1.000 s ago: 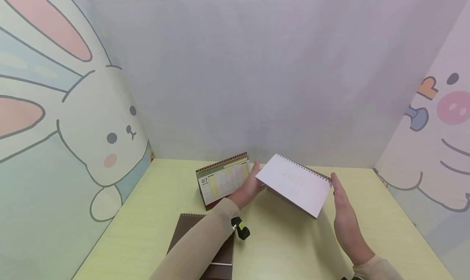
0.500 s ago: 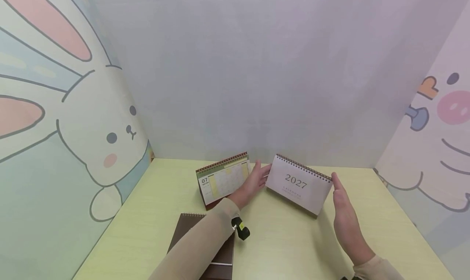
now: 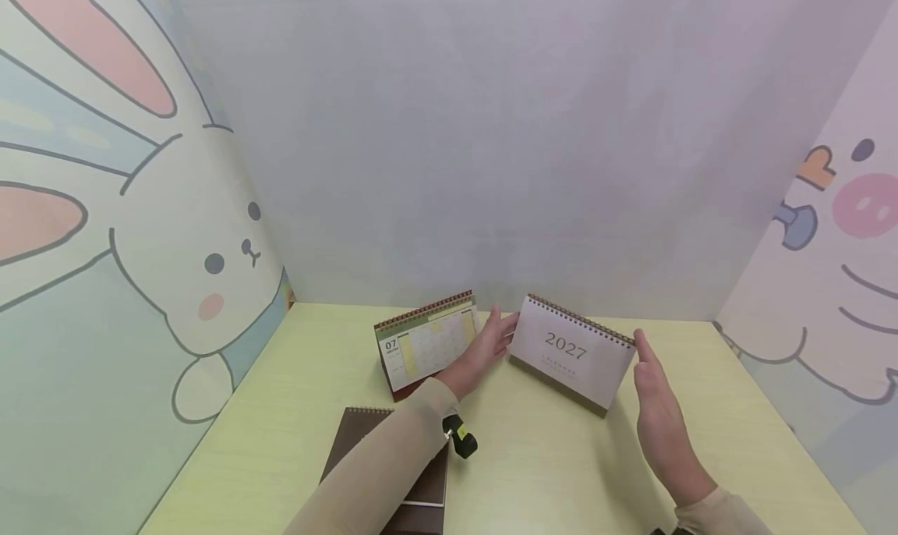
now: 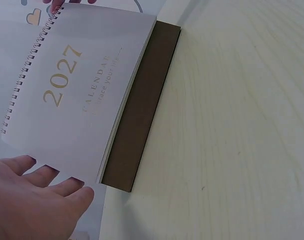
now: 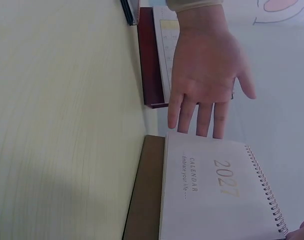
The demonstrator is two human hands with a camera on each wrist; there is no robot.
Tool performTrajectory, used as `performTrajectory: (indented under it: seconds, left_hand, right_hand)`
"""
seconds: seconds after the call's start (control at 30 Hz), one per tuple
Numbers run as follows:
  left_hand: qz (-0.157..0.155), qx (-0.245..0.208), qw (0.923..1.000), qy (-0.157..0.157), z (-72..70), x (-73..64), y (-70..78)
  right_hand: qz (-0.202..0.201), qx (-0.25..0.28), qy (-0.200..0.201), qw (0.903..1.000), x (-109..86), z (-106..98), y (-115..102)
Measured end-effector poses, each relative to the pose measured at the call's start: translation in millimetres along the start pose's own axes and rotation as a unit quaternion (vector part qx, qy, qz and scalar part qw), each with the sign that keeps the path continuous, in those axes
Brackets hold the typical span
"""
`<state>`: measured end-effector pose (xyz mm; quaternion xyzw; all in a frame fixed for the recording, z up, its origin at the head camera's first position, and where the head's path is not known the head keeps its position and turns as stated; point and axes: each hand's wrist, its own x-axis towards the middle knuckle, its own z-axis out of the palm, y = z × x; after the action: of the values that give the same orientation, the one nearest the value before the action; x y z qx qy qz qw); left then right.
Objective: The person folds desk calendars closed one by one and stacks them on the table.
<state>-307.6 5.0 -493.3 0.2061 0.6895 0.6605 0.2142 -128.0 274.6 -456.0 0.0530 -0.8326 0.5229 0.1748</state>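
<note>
A white spiral-bound desk calendar (image 3: 567,357) marked 2027 stands on its brown base (image 4: 142,110), turned at an angle on the table. My left hand (image 3: 484,349) is at its left edge with the fingers straight; in the right wrist view the fingertips (image 5: 202,129) are at the edge of the pages, and whether they touch cannot be told. At the opposite edge my right hand (image 3: 662,426) is held upright with its fingers extended, by the top corner near the spiral. Neither hand grips the calendar.
Left of my left hand stands another desk calendar (image 3: 431,348) with a green-topped July page and a red base. Closer to me, a dark brown spiral-bound item (image 3: 431,480) lies flat, partly covered by my left sleeve (image 3: 386,457). A pale wall (image 3: 491,168) closes the back.
The white calendar's cover page, raised at an angle one second ago, has dropped down against the stand, and 2027 reads clearly. Both hands have kept nearly the same place.
</note>
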Motion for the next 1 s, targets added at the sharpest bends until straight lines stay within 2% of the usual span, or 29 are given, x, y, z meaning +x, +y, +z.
performTrajectory:
  seconds: [0.07,0.17,0.27,0.43,0.77,1.0]
  left_hand:
    - [0.006,0.018,0.9998,0.002,7.3,-16.0,19.2]
    - [0.004,0.030,0.9995,0.005,10.8,-24.1,28.7]
    - [0.002,0.027,0.9996,0.008,11.1,-24.1,28.8]
    - [-0.005,0.013,0.9999,0.009,11.3,-22.8,26.8]
    - [-0.014,0.019,0.9997,0.011,11.3,-22.3,25.9]
    - [-0.015,0.022,0.9996,0.011,11.3,-22.7,25.1]
  right_hand:
    - [0.008,0.005,-0.003,1.0000,0.2,-0.6,0.1]
    - [0.044,0.020,-0.010,0.9988,2.2,-2.7,-0.3]
    - [0.077,0.022,-0.014,0.9967,8.0,-4.9,0.4]
    - [0.098,-0.011,-0.019,0.9949,20.2,-8.4,7.3]
    - [0.108,-0.040,-0.019,0.9931,37.8,-9.8,22.4]
    - [0.102,-0.113,-0.023,0.9880,40.3,-12.8,28.8]
